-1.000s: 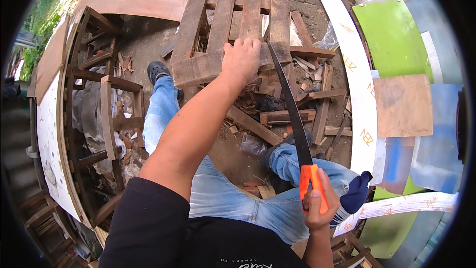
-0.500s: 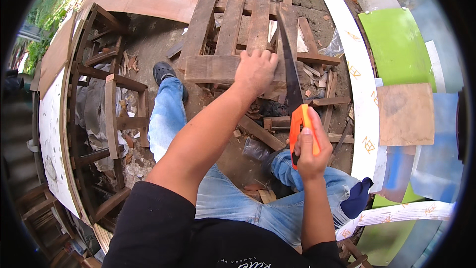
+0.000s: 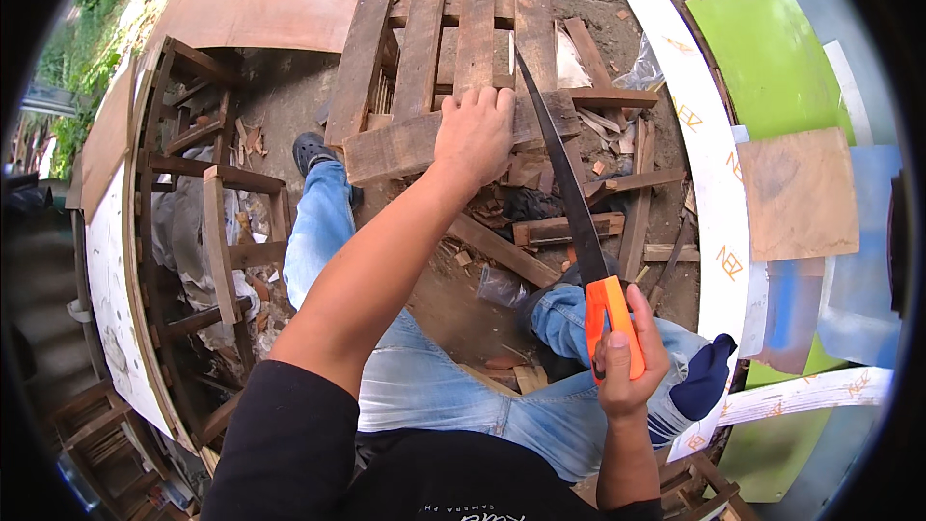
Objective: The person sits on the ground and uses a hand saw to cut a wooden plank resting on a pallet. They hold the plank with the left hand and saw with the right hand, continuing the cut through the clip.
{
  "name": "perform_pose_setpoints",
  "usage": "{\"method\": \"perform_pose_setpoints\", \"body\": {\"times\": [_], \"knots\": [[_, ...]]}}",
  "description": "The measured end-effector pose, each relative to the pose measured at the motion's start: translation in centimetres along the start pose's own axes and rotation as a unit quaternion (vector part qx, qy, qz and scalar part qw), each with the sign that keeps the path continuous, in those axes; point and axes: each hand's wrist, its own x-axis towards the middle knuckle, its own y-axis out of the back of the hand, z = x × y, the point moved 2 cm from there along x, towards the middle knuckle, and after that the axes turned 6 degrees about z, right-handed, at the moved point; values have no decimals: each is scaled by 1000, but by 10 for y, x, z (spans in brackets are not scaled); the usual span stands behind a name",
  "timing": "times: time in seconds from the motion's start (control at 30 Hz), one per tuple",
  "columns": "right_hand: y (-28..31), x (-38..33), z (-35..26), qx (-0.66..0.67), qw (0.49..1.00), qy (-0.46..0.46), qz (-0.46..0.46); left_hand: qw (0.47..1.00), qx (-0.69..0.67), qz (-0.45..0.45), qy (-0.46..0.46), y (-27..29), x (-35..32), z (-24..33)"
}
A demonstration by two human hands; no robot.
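A wooden pallet (image 3: pixel 424 48) lay on dirt ground in front of a seated person in blue jeans. A loose plank (image 3: pixel 405 143) rested across the pallet's near edge. The left hand (image 3: pixel 475 132) pressed flat on the plank, fingers spread over its top edge, gripping nothing closed. Just right of that hand, a handsaw (image 3: pixel 569 203) ran with its dark blade slanting up and across the plank's right end. The right hand (image 3: pixel 627 357) was wrapped tight around the saw's orange handle, above the right knee. Wood scraps (image 3: pixel 564 230) lay beneath.
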Motion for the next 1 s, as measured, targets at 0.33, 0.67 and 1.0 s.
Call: {"method": "perform_pose_setpoints", "body": {"times": [0.33,0.67,1.0], "knots": [[2,-1,6,-8,977,214,-14,994,47,-88,38,9,11,-5],[2,-2,23,101,994,5,37,998,45,-45,7,6,0,-2],[-8,3,20,60,998,23,-7,999,32,-39,9,8,5,-4]]}}
